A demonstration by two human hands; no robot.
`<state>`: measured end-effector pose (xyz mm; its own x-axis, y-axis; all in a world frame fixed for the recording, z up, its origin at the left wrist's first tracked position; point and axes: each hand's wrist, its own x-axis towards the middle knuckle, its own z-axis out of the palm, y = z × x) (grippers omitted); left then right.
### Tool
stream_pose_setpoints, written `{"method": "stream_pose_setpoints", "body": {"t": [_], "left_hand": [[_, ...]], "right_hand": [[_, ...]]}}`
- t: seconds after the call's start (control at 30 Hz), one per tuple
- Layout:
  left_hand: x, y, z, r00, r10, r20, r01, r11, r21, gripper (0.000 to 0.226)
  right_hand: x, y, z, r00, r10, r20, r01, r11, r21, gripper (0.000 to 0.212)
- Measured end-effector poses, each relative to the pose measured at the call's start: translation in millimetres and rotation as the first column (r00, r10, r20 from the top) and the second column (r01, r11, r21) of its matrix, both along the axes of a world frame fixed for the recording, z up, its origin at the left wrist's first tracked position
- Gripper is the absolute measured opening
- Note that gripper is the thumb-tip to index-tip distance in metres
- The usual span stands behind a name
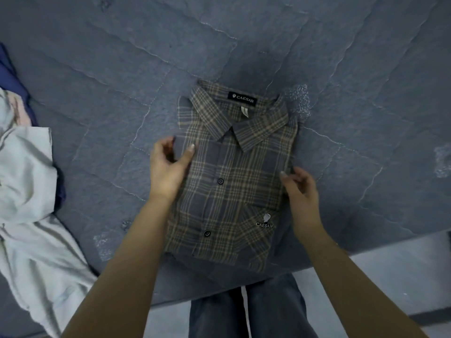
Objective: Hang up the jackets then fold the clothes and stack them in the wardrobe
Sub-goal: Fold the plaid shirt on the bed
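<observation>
A grey and tan plaid shirt (234,176) lies folded into a narrow rectangle on the blue-grey bedspread (122,69), collar at the far end, with a black CAESAR label showing. My left hand (170,164) grips the shirt's left folded edge, thumb on top and fingers curled under. My right hand (300,189) is at the right edge, thumb on the fabric and fingers curled round the side.
A heap of pale grey and white clothes (26,196) lies at the left on the bed, over something dark blue (9,74). The bed's near edge runs along the bottom right, with light floor (390,269) beyond. My trousered legs (246,311) stand against the bed.
</observation>
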<state>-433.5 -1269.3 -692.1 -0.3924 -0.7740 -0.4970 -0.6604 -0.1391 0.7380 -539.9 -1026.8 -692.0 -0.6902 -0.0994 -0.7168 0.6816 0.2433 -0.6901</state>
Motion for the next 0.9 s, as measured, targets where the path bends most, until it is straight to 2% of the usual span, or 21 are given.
{"method": "stream_pose_setpoints", "body": {"t": [0.07, 0.13, 0.2, 0.27, 0.33, 0.4, 0.43, 0.53, 0.67, 0.77, 0.9], "left_hand": [[9, -10, -4, 0.991, 0.085, 0.100, -0.107, 0.963, 0.248, 0.055], [15, -24, -9, 0.993, 0.056, 0.102, -0.094, 0.901, 0.424, 0.070], [15, -32, -9, 0.997, -0.059, 0.045, 0.020, 0.793, 0.609, 0.093], [15, -28, -5, 0.976, -0.216, 0.041, 0.127, 0.707, 0.696, 0.104], [16, -15, 0, 0.972, -0.235, 0.019, 0.157, 0.705, 0.692, 0.084], [18, -4, 9, 0.983, -0.172, -0.060, 0.169, 0.742, 0.648, 0.056], [20, 0, 19, 0.983, -0.153, -0.098, 0.180, 0.757, 0.628, 0.052], [25, 10, 67, 0.963, -0.177, -0.201, 0.262, 0.788, 0.558, 0.056], [28, 38, 160, 0.915, -0.282, -0.288, 0.391, 0.792, 0.468, 0.051], [26, 67, 229, 0.849, -0.377, -0.370, 0.515, 0.749, 0.417, 0.041], [24, 123, 312, 0.769, -0.461, -0.443, 0.627, 0.678, 0.384, 0.045]], "right_hand": [[0, 7, -6, 0.996, 0.059, 0.072, -0.056, 0.998, -0.039, 0.044], [-1, 2, -11, 0.979, 0.169, 0.117, -0.151, 0.978, -0.145, 0.050], [-1, -10, -13, 0.950, 0.267, 0.161, -0.233, 0.951, -0.202, 0.052], [1, -21, -14, 0.944, 0.282, 0.171, -0.247, 0.948, -0.201, 0.051], [6, -27, -12, 0.963, 0.226, 0.146, -0.196, 0.962, -0.190, 0.047], [15, -26, -1, 0.983, 0.157, 0.099, -0.136, 0.972, -0.193, 0.042], [21, -24, 9, 0.988, 0.131, 0.081, -0.113, 0.974, -0.197, 0.043], [40, -10, 61, 0.999, 0.038, 0.031, -0.031, 0.979, -0.201, 0.049], [69, 21, 161, 0.992, -0.105, -0.069, 0.088, 0.972, -0.216, 0.046], [94, 56, 236, 0.956, -0.264, -0.130, 0.226, 0.941, -0.253, 0.056], [138, 115, 324, 0.852, -0.478, -0.216, 0.412, 0.864, -0.288, 0.060]]}}
